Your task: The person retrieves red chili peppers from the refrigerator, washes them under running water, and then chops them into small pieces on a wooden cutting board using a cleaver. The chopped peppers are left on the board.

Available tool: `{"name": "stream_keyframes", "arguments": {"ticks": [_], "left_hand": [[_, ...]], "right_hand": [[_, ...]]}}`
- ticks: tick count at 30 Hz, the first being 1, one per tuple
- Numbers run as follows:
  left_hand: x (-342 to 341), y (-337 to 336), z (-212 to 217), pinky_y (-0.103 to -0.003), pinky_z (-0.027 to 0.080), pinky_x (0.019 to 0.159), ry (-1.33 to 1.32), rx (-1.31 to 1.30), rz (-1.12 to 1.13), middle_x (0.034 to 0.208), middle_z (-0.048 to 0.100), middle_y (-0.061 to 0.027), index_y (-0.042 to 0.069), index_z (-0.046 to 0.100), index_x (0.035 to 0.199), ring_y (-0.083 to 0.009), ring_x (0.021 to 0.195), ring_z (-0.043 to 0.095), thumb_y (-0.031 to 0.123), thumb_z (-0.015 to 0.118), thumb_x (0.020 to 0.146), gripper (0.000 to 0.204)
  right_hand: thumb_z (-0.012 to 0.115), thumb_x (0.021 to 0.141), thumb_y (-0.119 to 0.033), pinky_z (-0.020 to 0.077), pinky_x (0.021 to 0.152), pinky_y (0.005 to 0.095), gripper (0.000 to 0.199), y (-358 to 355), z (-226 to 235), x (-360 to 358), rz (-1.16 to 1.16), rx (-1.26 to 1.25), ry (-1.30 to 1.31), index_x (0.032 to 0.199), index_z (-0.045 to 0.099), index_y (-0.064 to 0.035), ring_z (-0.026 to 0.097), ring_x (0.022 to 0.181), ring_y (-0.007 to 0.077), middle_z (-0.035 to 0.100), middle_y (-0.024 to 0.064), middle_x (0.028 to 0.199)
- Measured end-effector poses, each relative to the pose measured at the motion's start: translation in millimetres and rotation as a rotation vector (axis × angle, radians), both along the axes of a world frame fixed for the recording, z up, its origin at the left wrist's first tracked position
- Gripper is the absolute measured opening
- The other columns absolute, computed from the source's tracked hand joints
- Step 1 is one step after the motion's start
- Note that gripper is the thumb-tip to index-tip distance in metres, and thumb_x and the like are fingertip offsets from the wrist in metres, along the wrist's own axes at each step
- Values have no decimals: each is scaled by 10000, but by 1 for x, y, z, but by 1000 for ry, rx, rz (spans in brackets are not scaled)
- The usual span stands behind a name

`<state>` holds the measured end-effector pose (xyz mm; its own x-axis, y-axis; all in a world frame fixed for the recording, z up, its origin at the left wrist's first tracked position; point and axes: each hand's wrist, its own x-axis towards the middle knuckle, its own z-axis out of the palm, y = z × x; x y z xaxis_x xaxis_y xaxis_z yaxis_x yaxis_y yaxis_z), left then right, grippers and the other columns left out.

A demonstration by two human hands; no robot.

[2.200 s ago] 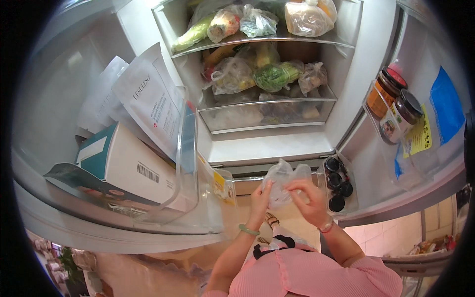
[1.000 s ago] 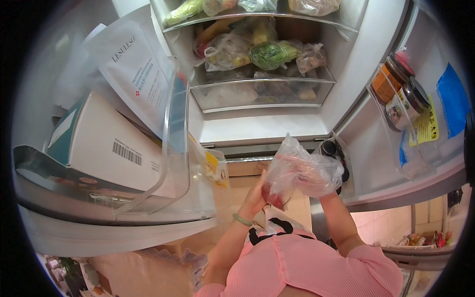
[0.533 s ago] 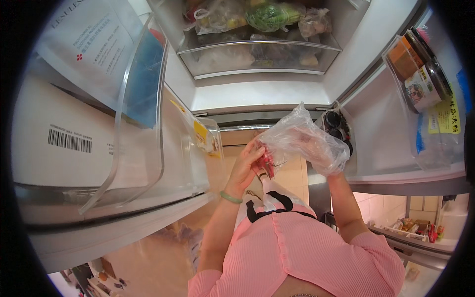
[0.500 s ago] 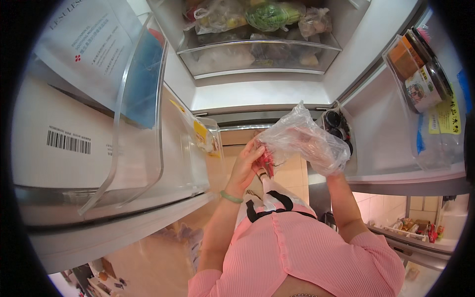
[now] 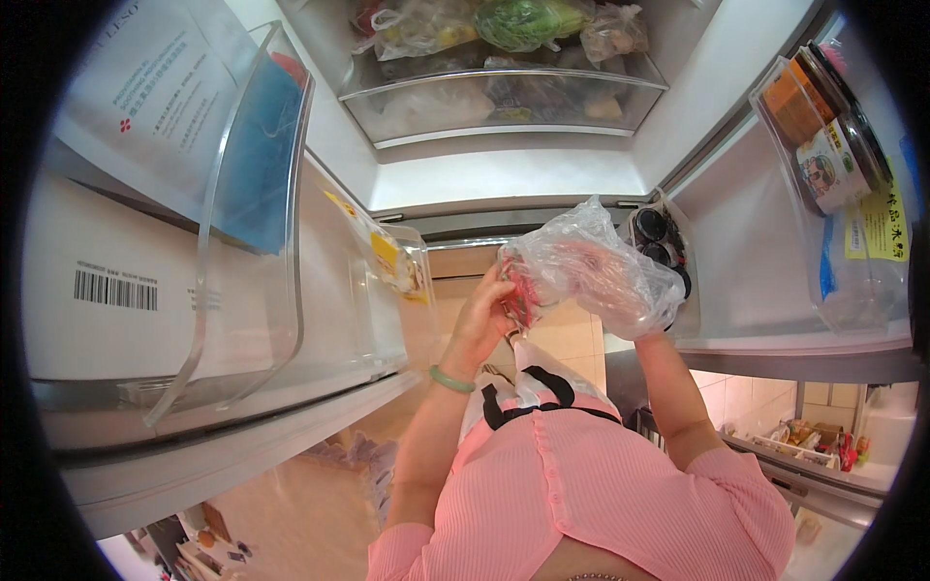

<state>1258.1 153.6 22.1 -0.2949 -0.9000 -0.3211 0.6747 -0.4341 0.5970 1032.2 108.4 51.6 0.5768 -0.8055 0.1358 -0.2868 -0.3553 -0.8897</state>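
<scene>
A clear, crumpled plastic bag [image 5: 605, 266] stretches between my hands in front of the open fridge. My left hand [image 5: 481, 318], with a green bangle on its wrist, is closed around a bundle of slender red pieces [image 5: 521, 292] at the bag's left end; their exact kind is unclear. My right hand [image 5: 625, 295] is inside the bag, which covers it to the wrist. Its skin shows pinkish through the film, but creases and glare blur the fingers, so their pose cannot be told.
Ahead, a fridge shelf holds bagged produce [image 5: 533, 24] above a clear drawer [image 5: 504, 102]. The left door bin [image 5: 208, 281] carries a white box and packets. Jars [image 5: 833, 165] stand in the right door, and black-lidded containers [image 5: 654, 228] sit lower, close to the bag.
More of the red bundle shows beside my left fingers, and the bag's left end has shifted slightly. My right hand stays inside the bag. The view has moved a little.
</scene>
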Motion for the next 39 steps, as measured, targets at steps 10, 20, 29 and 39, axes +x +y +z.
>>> {"name": "stream_keyframes", "arguments": {"ticks": [10,20,29,39], "left_hand": [[-11,3,3,-264,505,727,-200,-46,18,1029,628,7,69,540,1247,-83,889,587,160,617,920,348],[-11,2,-8,-257,509,751,-197,-68,-19,1015,623,-5,52,539,1273,-94,869,591,82,640,887,399],[-14,1,-13,-255,521,765,-207,-38,69,1030,631,-6,43,553,1244,-90,880,606,59,650,873,384],[-19,-2,-21,-236,514,756,-491,-181,161,1053,638,-12,32,543,1233,-90,877,621,24,624,877,365]], "right_hand": [[563,854,-26,463,878,285,372,-9,-15,3,78,-300,167,1224,598,-30,578,1023,177,622,99,1149],[581,894,-154,465,915,330,270,-8,-30,4,155,439,-402,1121,649,-25,583,1050,188,608,109,1172],[664,848,-189,470,863,332,257,-8,-4,21,-117,264,67,1058,669,-41,611,963,248,657,113,1028],[693,844,-205,447,860,280,299,-1,12,44,-119,629,-269,1067,640,-13,572,951,119,636,34,1017]]}}
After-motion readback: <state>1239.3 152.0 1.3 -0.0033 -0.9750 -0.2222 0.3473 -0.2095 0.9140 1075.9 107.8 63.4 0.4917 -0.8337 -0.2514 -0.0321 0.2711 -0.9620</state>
